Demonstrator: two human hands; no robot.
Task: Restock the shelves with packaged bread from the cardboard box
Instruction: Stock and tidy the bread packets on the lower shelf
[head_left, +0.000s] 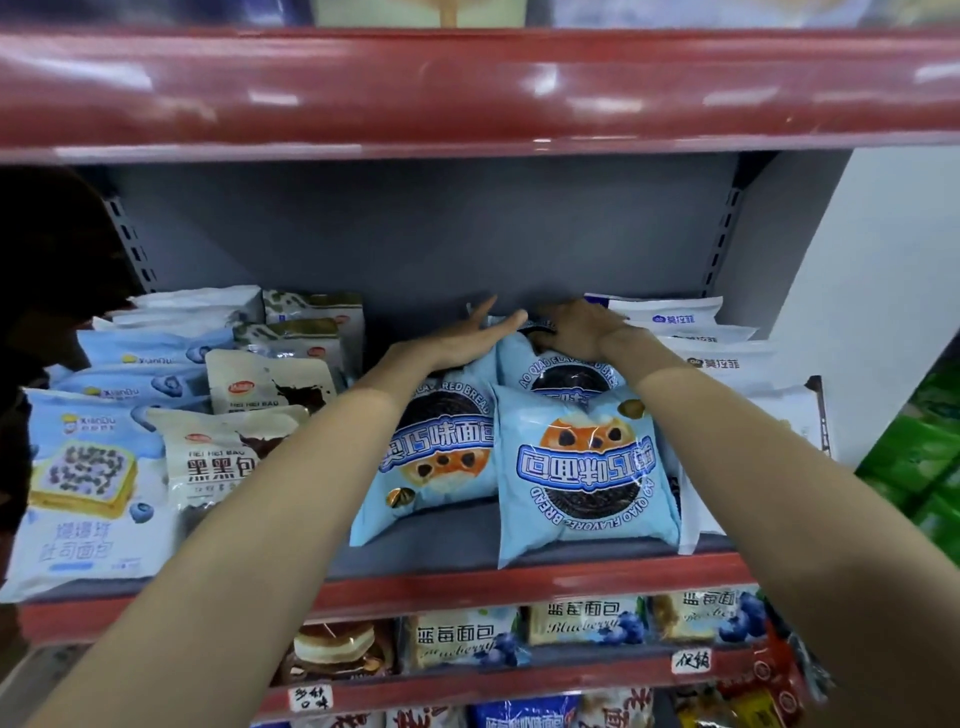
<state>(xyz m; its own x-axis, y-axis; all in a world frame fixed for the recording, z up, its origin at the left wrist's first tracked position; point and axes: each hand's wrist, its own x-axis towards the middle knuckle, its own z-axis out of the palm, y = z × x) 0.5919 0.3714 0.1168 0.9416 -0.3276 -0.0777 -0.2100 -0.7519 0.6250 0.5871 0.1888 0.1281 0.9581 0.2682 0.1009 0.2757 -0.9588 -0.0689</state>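
Grey shelf (415, 558): your left hand (457, 340) lies flat, fingers straight, on the rear blue bread packet (558, 364); your right hand (571, 327) curls over it.

Dim shelf interior; glare on red rail (467, 88); edges blurred, warped.

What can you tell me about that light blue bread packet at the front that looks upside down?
The front blue packet is a puffy, glossy plastic pillow bag printed with a dark sandwich cookie and a filled bun. Its print reads upside down. It stands tilted near the shelf's red edge, leaning on a similar packet behind. Neither hand touches it.
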